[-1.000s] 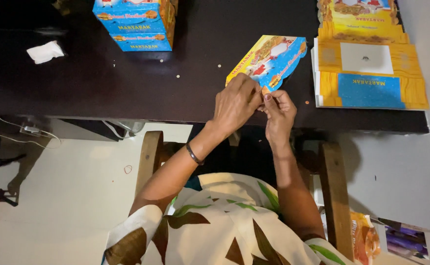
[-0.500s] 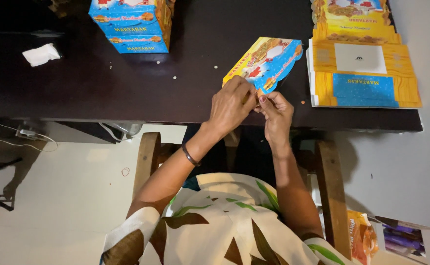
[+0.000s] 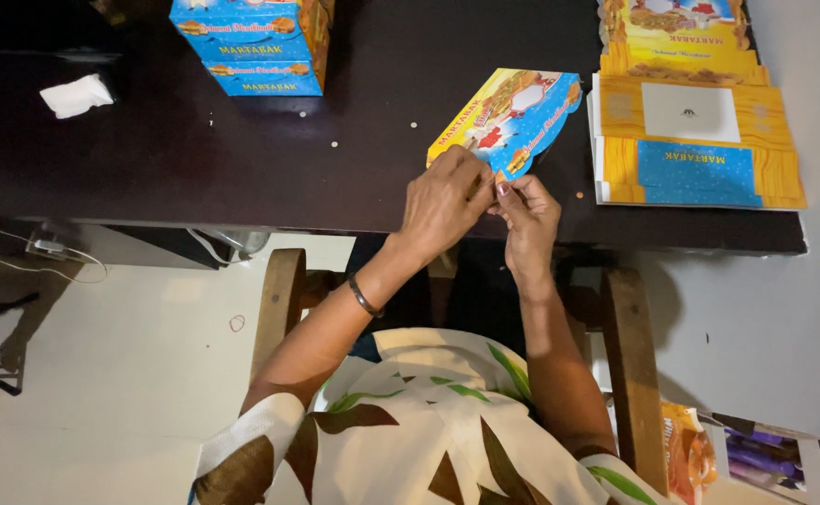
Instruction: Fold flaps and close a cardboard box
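Observation:
A partly folded cardboard food box, yellow and blue with printed pictures, lies on the dark table in front of me. My left hand grips its near corner, fingers curled over the edge. My right hand pinches the same near edge just to the right, the two hands touching. A dark bracelet sits on my left wrist.
A stack of flat unfolded box blanks lies at the right of the table. Stacked finished blue boxes stand at the far left centre. A crumpled white tissue lies far left. A wooden chair frames my lap.
Both hands stay on the box's near edge with small finger shifts. The view has drifted slightly, so the table contents sit a little higher and further left.

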